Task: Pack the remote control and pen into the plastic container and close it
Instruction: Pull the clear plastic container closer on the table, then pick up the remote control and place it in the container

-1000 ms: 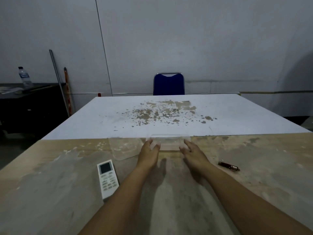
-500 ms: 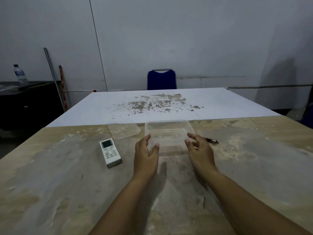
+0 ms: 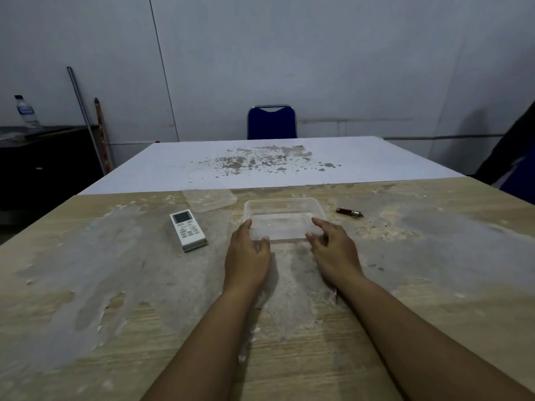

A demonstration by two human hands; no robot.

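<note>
In the centre of the frame, the person's left hand (image 3: 246,256) and right hand (image 3: 333,250) are resting at the near corners of a clear rectangular plastic container (image 3: 282,218), which is sitting open and empty on the worn wooden tabletop (image 3: 115,285). The fingers of both hands are spreading loosely, touching or nearly touching the container's near rim; neither hand is closing around it, and whether they are pressing it cannot be told. Left of the container, a white remote control with a small grey screen (image 3: 188,230) is lying flat on the tabletop, well apart from the left hand. Just above it in the frame, the clear plastic lid (image 3: 210,199) is lying beside the container's far left corner. To the right, a short dark red pen (image 3: 348,212) is lying near the container's far right corner. Judging from this, the packing is only beginning: nothing is inside yet, so the remote, the pen and the lid are all waiting to be handled.
</note>
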